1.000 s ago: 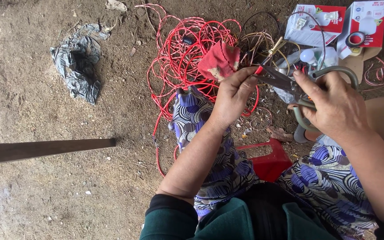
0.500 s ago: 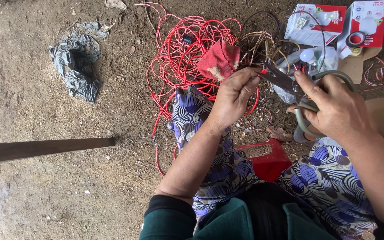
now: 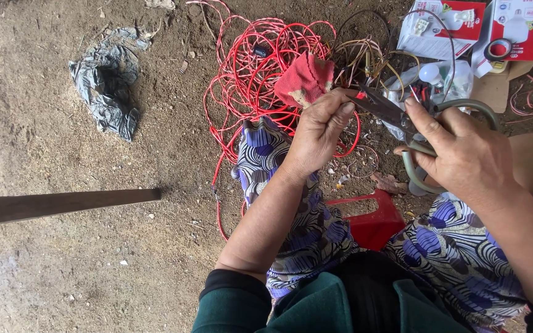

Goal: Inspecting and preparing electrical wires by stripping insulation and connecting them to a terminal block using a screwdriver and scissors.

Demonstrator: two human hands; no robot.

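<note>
Head view: a seated person on a low red stool works over a dirt floor, patterned trousers at the near edge.
Left hand: the left hand is clenched in a pinch, its fingertips closed on the end of a thin red wire right at the scissor blades.
Right hand: the right hand is wrapped around the loops of a pair of large scissors, blades pointing left toward the pinched wire.
Wire place: the wire end sits between both hands, above the knees; the tangled red wire coil lies on the floor just beyond.
Handling, as a judgement: the wire looks light, thin and springy, its sheath probably smooth, so a pinch close to the end seems the surest hold. The scissors look stiff and heavy; the loops are the place to grip.
Around: a red rag on the coil, bulb boxes far right, a crumpled grey bag far left, a dark plank at left.
</note>
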